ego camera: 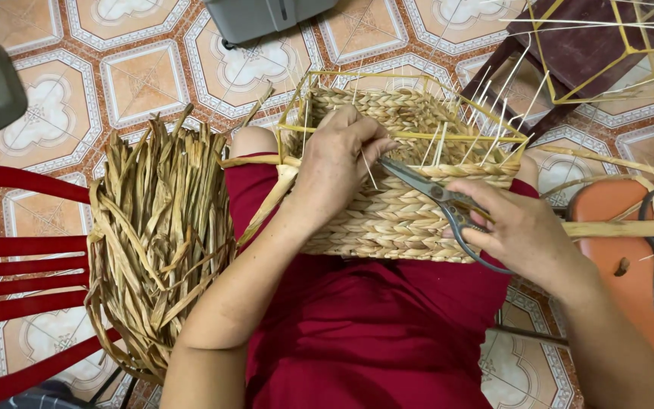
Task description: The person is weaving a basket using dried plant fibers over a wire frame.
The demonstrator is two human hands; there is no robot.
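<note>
A half-woven straw basket [395, 220] on a yellow wire frame [410, 136] rests on my lap, over a dark red garment. My left hand [336, 163] grips the basket's near rim and pinches a thin pale stick there. My right hand [520, 227] holds grey metal scissors [437, 198], whose blades point left toward the fingers of my left hand. Thin white sticks [493, 113] stand up from the basket's right side.
A bundle of dried straw strands [157, 235] lies on a red slatted chair [17, 280] at my left. An orange stool [630, 265] with pale sticks and a strap is at right. A dark wooden stool with another wire frame [592, 53] stands behind. The floor is tiled.
</note>
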